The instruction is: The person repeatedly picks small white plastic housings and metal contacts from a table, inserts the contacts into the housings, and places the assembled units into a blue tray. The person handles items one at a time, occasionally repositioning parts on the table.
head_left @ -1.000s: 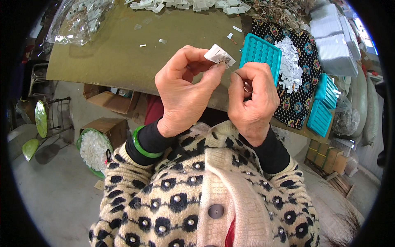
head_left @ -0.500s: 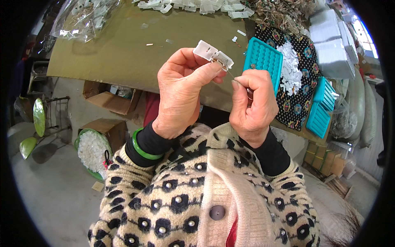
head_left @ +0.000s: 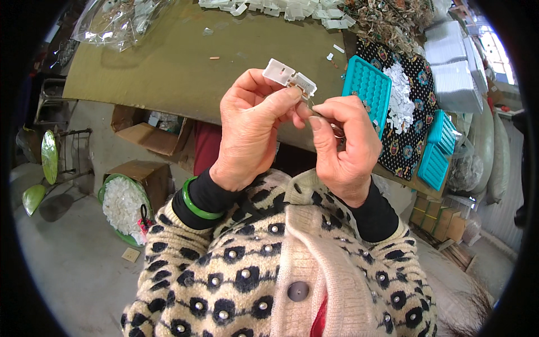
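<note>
A teal tray [head_left: 366, 81] lay on the surface [head_left: 163, 73] beside the right hand [head_left: 352, 149], whose curled grip pinched a thin metal tool [head_left: 338, 131]; the raised left hand [head_left: 245, 132] pinched a white case [head_left: 278, 72].

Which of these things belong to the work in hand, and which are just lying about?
Work, apparently:
small white rectangular plastic case, in the left hand
thin silvery metal item, in the right hand
heaped similar white pieces

Probably lying about:
open brown cardboard box
flat square beige piece
</note>
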Demonstrator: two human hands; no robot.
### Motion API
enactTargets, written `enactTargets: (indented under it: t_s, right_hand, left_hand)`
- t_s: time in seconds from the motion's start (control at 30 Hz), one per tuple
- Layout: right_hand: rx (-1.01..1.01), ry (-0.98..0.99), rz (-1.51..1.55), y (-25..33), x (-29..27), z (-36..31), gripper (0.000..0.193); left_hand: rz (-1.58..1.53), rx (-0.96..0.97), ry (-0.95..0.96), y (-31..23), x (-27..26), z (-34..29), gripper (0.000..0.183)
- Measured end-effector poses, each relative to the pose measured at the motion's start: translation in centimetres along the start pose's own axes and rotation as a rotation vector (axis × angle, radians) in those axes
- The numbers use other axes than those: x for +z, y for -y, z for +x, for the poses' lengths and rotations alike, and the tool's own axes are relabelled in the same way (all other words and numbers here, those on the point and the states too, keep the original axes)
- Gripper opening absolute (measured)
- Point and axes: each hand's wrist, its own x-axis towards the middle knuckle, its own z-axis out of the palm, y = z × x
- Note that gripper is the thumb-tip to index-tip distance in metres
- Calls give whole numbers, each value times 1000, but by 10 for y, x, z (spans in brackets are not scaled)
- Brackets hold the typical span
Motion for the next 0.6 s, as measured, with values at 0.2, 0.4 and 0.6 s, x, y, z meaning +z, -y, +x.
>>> enactTargets:
  t_s: [0.2,0.4,0.6]
  right_hand:
    - [-67,8,-207,0,7,7,20]
    - [-128,-77,-239,-7,20,7,22]
    - [-82,-29,-235,-9,22,4,17]
  left_hand:
    - [239,299,-126,13,0,-2,17]
    - [835,859,-57,13,-3,1,17]
    - [-4,-82,-79,-7,-7,-6,25]
